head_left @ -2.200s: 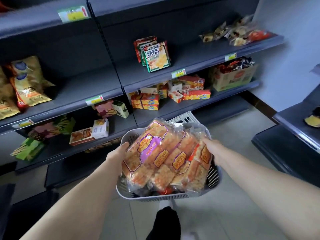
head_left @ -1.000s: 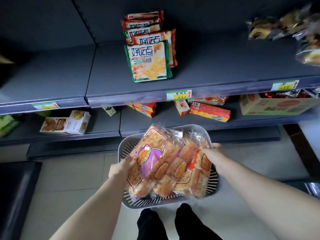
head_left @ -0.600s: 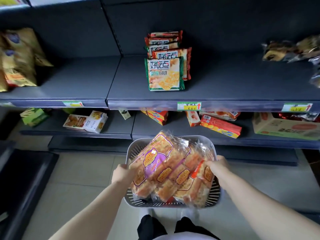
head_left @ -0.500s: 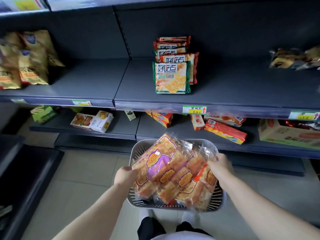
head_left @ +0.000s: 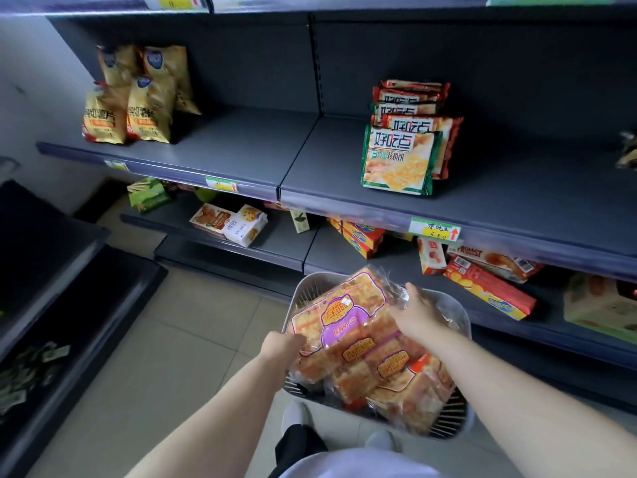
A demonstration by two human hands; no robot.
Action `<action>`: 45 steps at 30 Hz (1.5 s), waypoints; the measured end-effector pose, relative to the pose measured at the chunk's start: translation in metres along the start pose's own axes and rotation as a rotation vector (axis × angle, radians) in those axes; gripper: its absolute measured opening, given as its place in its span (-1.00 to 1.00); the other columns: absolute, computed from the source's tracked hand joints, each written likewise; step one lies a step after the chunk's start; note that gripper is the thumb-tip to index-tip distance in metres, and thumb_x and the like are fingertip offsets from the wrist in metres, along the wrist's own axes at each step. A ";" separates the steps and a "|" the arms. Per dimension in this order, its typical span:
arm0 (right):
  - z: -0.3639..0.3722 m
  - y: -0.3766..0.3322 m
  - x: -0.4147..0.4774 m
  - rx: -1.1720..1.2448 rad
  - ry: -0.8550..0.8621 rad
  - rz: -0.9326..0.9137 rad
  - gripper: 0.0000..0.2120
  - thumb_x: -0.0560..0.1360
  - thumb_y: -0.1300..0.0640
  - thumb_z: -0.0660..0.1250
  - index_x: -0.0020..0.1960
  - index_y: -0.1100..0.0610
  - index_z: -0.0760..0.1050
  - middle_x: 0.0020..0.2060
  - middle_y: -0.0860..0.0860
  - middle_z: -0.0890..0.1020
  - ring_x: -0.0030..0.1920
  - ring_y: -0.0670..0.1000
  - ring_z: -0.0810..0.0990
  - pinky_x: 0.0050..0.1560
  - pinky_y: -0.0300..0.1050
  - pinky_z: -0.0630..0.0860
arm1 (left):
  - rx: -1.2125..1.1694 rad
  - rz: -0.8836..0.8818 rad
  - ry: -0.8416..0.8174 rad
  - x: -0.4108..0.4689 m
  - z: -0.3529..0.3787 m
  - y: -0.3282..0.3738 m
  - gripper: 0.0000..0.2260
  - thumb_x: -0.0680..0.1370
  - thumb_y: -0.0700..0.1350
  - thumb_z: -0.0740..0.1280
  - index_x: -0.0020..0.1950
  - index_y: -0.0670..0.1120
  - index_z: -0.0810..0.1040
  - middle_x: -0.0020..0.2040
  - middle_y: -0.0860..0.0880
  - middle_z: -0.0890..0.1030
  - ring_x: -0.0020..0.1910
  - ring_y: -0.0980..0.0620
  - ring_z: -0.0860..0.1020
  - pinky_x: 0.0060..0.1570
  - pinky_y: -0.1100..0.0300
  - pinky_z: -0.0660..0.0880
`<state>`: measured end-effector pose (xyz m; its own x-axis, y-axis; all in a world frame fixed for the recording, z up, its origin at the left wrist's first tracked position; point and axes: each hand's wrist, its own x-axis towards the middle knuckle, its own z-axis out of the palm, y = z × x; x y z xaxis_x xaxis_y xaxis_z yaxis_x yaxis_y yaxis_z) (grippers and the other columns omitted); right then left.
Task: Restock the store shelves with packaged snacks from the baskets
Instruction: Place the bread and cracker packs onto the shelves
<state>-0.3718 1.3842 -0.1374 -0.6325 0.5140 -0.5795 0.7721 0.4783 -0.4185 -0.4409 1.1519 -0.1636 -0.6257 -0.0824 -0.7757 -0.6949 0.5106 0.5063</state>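
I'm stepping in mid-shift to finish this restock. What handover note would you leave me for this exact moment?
Left hand grips the basket at its near-left rim.
Right hand lies on the top snack packet; whether it grips is hidden.
All orange packets sit in the basket, none shelved yet.
Left to do: lift them onto the shelf, which has bare room between the chip bags and biscuit packs.
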 end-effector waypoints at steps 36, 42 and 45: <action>0.016 0.041 -0.035 0.271 0.064 0.112 -0.59 0.60 0.14 0.24 0.42 -0.05 0.36 0.00 -0.04 0.52 -0.20 -0.01 0.51 -0.22 -0.13 0.44 | -0.160 0.028 -0.052 0.028 0.003 -0.022 -0.32 0.10 -0.17 0.52 0.21 -0.11 0.46 0.05 -0.20 0.64 -0.03 -0.22 0.66 -0.29 -0.04 0.63; 0.020 0.047 -0.033 0.354 0.079 0.116 -0.61 0.57 0.16 0.24 0.38 -0.08 0.43 0.11 -0.03 0.60 -0.04 0.04 0.56 -0.14 -0.12 0.45 | -0.147 0.028 -0.089 0.005 0.000 -0.012 -0.36 0.11 -0.21 0.55 0.19 -0.18 0.51 -0.01 -0.21 0.66 -0.14 -0.20 0.68 -0.28 -0.06 0.64; 0.021 0.047 -0.030 0.420 0.122 0.128 -0.62 0.52 0.25 0.25 0.28 -0.04 0.52 0.11 -0.01 0.62 -0.05 0.05 0.58 -0.18 -0.15 0.48 | -0.134 0.050 -0.103 -0.025 -0.003 0.002 -0.70 0.39 -0.36 0.46 0.06 -0.14 0.54 -0.11 -0.16 0.64 -0.31 -0.10 0.60 -0.26 0.03 0.58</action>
<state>-0.3147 1.3759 -0.1546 -0.5135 0.6426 -0.5686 0.7868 0.0882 -0.6109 -0.4277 1.1520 -0.1422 -0.6254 0.0322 -0.7797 -0.7095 0.3926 0.5852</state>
